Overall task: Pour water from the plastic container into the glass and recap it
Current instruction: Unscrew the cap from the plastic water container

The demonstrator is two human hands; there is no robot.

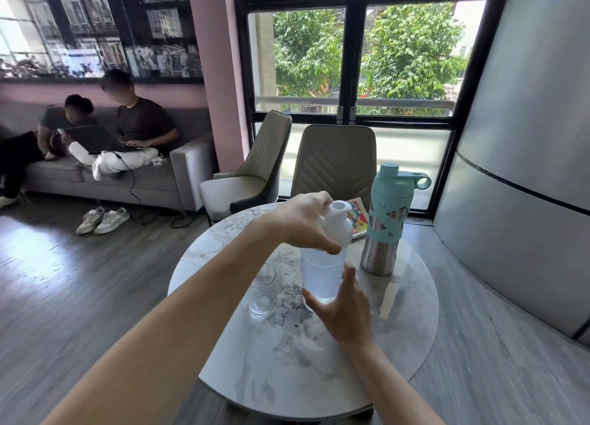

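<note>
A translucent plastic container [322, 273] with water in it stands upright near the middle of the round marble table [271, 361]. My left hand [303, 222] grips its white domed lid [338, 222] from above and the left. My right hand [343, 313] wraps around the container's lower body, thumb up along its right side. A clear drinking glass [263, 292] stands just left of the container, partly behind my left forearm; it looks empty.
A steel bottle with a mint sleeve and cap [388, 220] stands right of the container, with a colourful booklet [357, 215] behind. Two padded chairs [335, 163] sit at the far table edge. Two people sit on a sofa [105, 172] at left, with shoes [102, 220] on the floor.
</note>
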